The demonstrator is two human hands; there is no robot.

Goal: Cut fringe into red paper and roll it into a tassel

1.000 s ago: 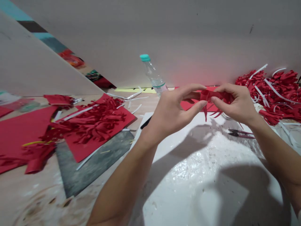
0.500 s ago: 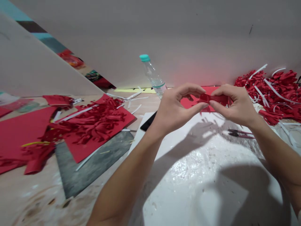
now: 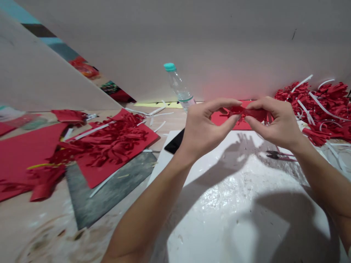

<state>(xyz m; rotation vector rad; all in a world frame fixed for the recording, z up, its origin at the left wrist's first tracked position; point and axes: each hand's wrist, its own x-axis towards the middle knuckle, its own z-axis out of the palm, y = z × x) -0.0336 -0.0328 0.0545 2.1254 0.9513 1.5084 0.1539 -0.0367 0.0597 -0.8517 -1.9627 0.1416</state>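
Note:
A small rolled piece of fringed red paper is held in the air above a glossy white sheet. My left hand pinches its left end between thumb and fingertips. My right hand pinches the right end, with its fingers closed round the roll. Most of the paper is hidden behind my fingers.
Red sheets with cut fringed pieces lie at the left on a dark mat. A pile of red fringe and white strips sits at the right. A clear bottle with a teal cap stands at the back. Small snips and a black phone lie on the table.
The hanging red fringe seen a second ago has been gathered up into the roll between my fingers. Both hands stay in nearly the same place.

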